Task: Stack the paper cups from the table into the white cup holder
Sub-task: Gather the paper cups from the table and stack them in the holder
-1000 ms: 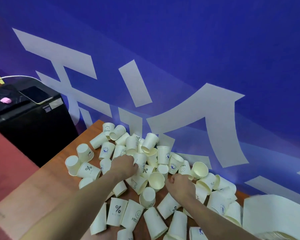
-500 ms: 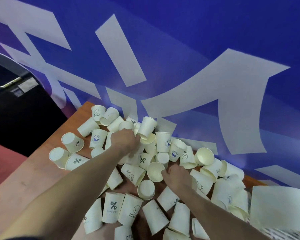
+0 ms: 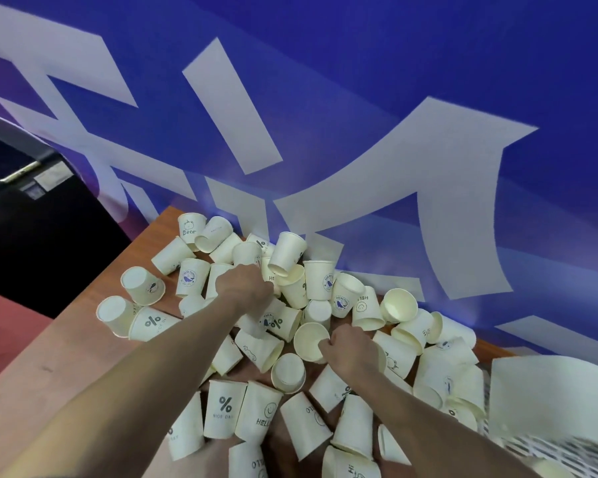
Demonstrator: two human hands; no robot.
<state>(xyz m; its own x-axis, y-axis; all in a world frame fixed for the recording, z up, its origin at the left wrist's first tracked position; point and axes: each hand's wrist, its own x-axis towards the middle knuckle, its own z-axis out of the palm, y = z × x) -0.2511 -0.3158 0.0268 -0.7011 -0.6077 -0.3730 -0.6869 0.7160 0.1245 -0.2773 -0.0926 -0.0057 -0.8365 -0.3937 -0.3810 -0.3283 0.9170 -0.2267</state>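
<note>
Several white paper cups [image 3: 225, 408] lie jumbled on the wooden table [image 3: 59, 353], most on their sides, some printed "%" or "HELLO". My left hand [image 3: 244, 284] reaches into the middle of the pile, its fingers curled down round a paper cup [image 3: 269, 274] whose lower part is hidden. My right hand [image 3: 353, 350] is nearer and to the right, with thumb and fingers pinching the rim of an open-mouthed cup [image 3: 309, 339]. A white slotted holder [image 3: 546, 455] shows blurred at the bottom right corner.
A blue wall with large white lettering [image 3: 377, 167] rises right behind the pile. A black cabinet [image 3: 38, 229] stands left of the table, beyond its left edge. A white sheet-like panel [image 3: 553, 398] stands at the right over the slotted holder.
My left hand has pushed farther into the pile toward the wall. My right hand has shifted left onto the rim of the open cup. The view has swung right and closer.
</note>
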